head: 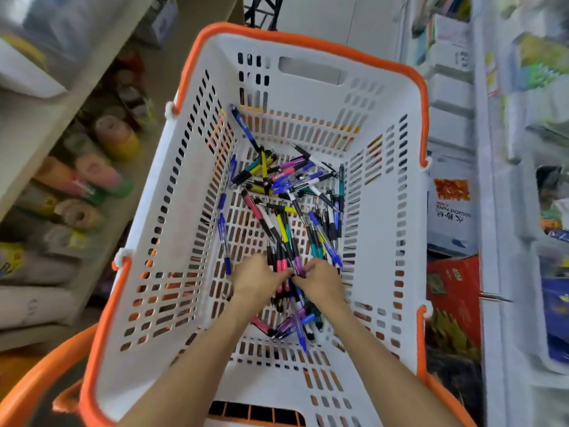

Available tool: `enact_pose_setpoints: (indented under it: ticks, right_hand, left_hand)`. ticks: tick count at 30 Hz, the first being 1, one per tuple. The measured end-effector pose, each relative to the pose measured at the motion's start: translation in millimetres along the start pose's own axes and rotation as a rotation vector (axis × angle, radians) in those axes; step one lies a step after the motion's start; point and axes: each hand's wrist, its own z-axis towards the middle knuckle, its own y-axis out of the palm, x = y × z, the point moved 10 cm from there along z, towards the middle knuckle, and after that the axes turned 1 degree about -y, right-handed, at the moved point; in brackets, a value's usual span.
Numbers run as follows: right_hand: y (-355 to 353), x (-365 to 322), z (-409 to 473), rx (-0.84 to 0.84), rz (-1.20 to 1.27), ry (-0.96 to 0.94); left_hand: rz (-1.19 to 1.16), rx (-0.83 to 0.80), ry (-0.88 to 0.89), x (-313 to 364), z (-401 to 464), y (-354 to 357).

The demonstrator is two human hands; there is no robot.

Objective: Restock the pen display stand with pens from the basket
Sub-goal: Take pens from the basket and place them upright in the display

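Both hands are down in the white basket (184, 211) with the orange rim, working the pile of pens (289, 198) that's scattered loose across its slotted floor, mostly from the middle out toward 1 o'clock, with a few blue ones strung along the 9 o'clock side. The left hand (257, 277) and right hand (321, 280) meet knuckle to knuckle at about 6 o'clock of the pile, fingers curled round a small bunch of pens (284, 260) that fans up out of them toward 12. My guess is they're gathering several at once so it's fewer trips to the stand, and squaring the barrels so they point one way. Forearms come in from the bottom edge and converge in a V, wrists bent down. The pen display stand itself I can't pick out; the shelves (508, 149) off at 3 o'clock are too blurred to say. Looks early on, plenty of pens left.
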Motion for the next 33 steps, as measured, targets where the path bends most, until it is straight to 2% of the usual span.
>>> enact_pose_setpoints:
  ticks: [7,9,14,17,19,22,24,28,33]
  right_hand:
    - [14,-1,3,-0.135,0.216,-0.006]
    - [19,-1,3,-0.198,0.24,0.012]
    - [28,3,8,-0.295,0.255,0.084]
    - [35,11,5,-0.386,0.139,0.114]
    - [38,18,0,-0.436,-0.036,0.09]
    - [42,22,-3,-0.438,-0.249,0.058]
    - [44,22,-2,-0.431,-0.299,0.028]
    - [47,15,-3,-0.465,-0.341,-0.035]
    - [52,16,-5,-0.552,-0.167,-0.013]
  left_hand:
    - [-0.284,-0.076,-0.012,-6,13,12]
    - [-0.352,-0.18,-0.007,-8,18,17]
    - [-0.652,-0.562,-0.014,-7,6,28]
    - [-0.523,-0.574,0.017,-11,6,29]
    - [-0.379,-0.557,0.004,-20,10,34]
    - [-0.274,-0.617,-0.096,-37,10,53]
    - [-0.253,-0.612,-0.138,-43,8,59]
    - [-0.248,-0.634,-0.175,-43,2,70]
    - [-0.327,-0.745,-0.199,-39,-15,73]
